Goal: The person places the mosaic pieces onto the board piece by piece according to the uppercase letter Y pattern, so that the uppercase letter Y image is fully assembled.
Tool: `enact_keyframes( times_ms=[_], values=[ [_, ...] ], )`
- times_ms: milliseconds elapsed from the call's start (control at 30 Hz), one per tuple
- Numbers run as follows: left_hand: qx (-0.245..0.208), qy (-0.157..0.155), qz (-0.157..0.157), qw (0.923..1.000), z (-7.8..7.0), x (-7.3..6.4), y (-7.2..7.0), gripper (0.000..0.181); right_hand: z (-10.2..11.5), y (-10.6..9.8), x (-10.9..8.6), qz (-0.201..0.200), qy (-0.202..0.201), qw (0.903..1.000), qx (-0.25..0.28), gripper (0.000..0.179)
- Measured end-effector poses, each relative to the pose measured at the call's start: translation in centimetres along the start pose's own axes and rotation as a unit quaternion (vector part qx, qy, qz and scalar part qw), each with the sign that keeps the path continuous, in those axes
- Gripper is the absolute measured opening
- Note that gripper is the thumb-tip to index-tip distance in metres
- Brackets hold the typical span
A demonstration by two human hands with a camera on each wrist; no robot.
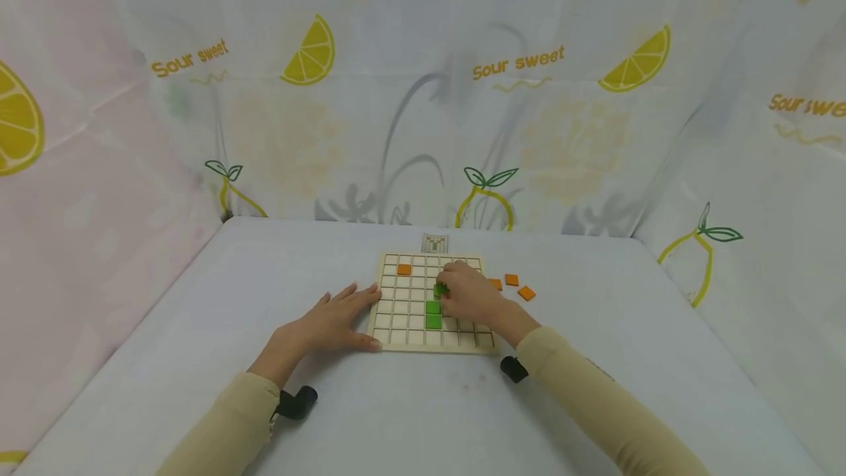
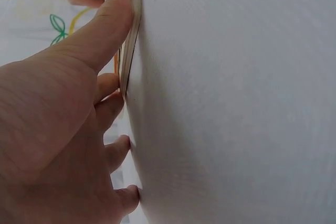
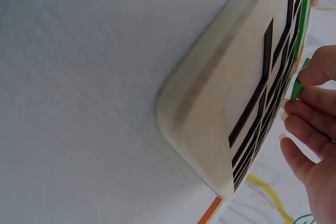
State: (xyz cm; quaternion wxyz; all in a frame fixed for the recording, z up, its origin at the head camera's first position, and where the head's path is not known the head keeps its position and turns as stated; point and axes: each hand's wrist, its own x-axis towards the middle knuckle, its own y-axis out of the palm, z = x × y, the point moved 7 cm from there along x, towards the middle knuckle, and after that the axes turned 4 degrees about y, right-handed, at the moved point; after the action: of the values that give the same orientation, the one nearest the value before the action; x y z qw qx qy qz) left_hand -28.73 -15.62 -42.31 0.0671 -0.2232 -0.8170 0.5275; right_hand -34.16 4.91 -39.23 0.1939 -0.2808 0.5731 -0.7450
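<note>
A square wooden grid board [image 1: 403,340] lies flat on the white table. My left hand [image 1: 333,320] rests at its left edge, fingers spread, thumb by the near-left corner. In the left wrist view the thumb [image 2: 105,30] lies along the board's side. Over the middle of the board, my right hand [image 1: 472,292] pinches a green square tile [image 3: 299,81] between thumb and fingers, the tile tilted. Two green tiles [image 1: 432,315] sit in neighbouring cells, one behind the other, just nearer than the held one. An orange tile [image 1: 405,269] occupies a cell in the far-left part.
Several loose orange tiles [image 1: 512,280] lie on the table right of the board. A small printed pattern card [image 1: 435,243] lies behind the board. A patterned cloth [image 1: 396,131] hangs behind the table [image 1: 396,417]. Dark wrist devices [image 1: 297,402] show below both wrists.
</note>
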Motion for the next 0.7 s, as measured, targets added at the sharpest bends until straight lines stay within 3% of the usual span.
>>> enact_keyframes(
  times_ms=[167, 400, 700],
  values=[
    [-0.001, 0.0, -0.004, 1.0, 0.13, 0.01, 0.0, 0.097, 0.18, 0.15, 0.23, -0.01, -0.006, 0.9999, -0.009, 0.019],
    [-0.001, 0.003, -0.004, 1.0, 0.1, 0.0, 0.07, 0.097, 0.24, 0.58, 0.41, 0.013, 0.006, 0.9997, -0.021, 0.017],
    [-0.001, 0.001, -0.001, 1.0, 0.09, 0.01, 0.06, 0.097, 0.09, 0.98, 0.55, 0.01, 0.003, 0.9993, -0.036, 0.016]
  ],
)
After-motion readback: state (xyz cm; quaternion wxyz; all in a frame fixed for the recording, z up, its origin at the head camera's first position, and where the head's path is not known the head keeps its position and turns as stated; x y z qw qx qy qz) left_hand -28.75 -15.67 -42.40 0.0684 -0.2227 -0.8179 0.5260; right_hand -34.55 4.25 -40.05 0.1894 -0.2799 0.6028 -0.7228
